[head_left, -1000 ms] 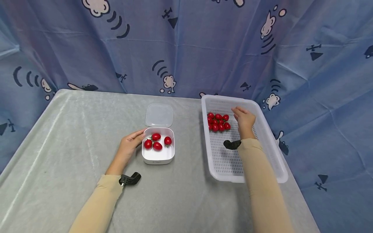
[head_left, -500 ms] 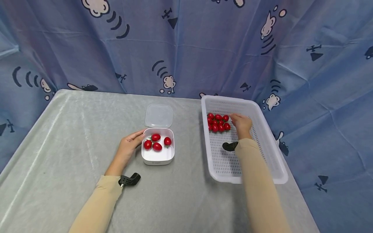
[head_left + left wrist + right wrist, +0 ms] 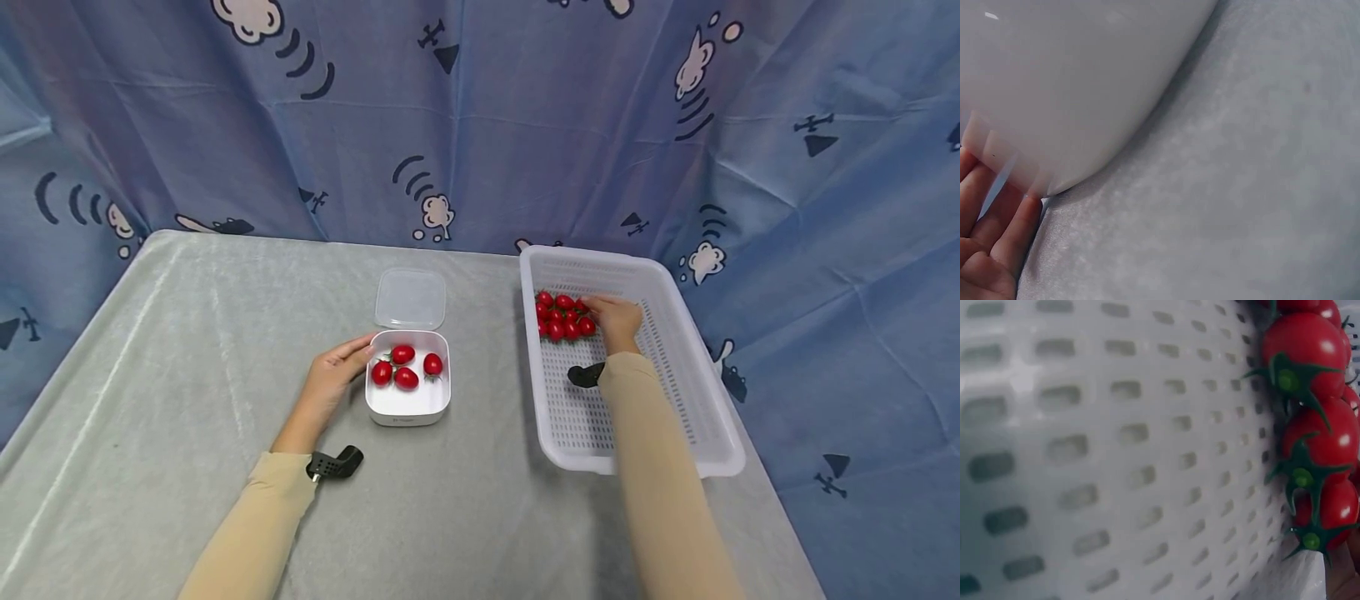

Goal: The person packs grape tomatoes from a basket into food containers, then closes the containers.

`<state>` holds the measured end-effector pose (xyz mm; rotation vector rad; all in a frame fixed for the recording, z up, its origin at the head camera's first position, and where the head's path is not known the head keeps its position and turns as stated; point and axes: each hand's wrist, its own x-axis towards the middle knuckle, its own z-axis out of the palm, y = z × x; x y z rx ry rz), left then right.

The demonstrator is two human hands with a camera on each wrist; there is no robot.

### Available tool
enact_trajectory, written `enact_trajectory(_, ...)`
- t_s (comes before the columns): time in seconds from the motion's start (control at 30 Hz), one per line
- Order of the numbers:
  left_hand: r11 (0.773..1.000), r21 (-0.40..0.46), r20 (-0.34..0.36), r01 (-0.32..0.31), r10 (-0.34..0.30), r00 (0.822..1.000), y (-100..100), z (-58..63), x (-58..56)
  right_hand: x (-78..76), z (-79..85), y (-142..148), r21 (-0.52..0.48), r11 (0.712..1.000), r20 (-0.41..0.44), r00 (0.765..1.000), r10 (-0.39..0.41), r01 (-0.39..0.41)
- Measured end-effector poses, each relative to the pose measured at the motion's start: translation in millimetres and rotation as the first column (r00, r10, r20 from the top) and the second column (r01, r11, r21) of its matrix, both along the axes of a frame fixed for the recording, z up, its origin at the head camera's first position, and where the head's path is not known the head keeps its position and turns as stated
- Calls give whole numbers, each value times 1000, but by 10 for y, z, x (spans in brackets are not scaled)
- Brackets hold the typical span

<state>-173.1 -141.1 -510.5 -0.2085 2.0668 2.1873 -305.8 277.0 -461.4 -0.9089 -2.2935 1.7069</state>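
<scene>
My left hand [image 3: 336,372] rests its extended fingers on the left side of a small white box [image 3: 407,408]. In the left wrist view the fingertips [image 3: 1030,203] touch the box's smooth wall [image 3: 1085,81]. Several red cherry tomatoes [image 3: 406,378] lie inside the box. At the right, my right hand [image 3: 619,323] reaches down into a white perforated basket [image 3: 555,450], its fingertips over the rightmost back tomato [image 3: 581,305] of a cluster. In the right wrist view, cherry tomatoes with green stems [image 3: 1319,440] line the right edge; whether the fingers pinch one I cannot tell.
A clear lid [image 3: 410,297] lies flat directly behind the box. Grey cloth covers the table [image 3: 465,517], and a blue patterned curtain [image 3: 510,125] hangs along its back and right side. The basket's raised rim [image 3: 529,358] stands between the box and the tomato cluster.
My right hand has moved down and left inside the basket, from beside the tomato cluster to its right edge. My left hand and the box have stayed in place.
</scene>
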Motion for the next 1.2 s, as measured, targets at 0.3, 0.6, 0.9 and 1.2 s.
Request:
enact_trajectory(0.3, 1000, 13, -17, 1, -1, 1000, 3, 8, -2, -36, -5, -79, 198, 980, 35, 999, 16, -23)
enact_trajectory(0.6, 1000, 9, -21, 4, -4, 1000, 4, -7, -9, -55, 17, -12, 157, 986, 14, 998, 54, -56)
enact_trajectory(0.9, 1000, 15, -10, -5, 5, 1000, 11, 21, 4, -109, 338, -107, -112, 994, -104, 994, -27, 16)
enact_trajectory(1.2, 1000, 25, -11, -10, 10, 1000, 21, 23, 0, 22, 690, -335, -187, 982, -144, 990, 1, -28)
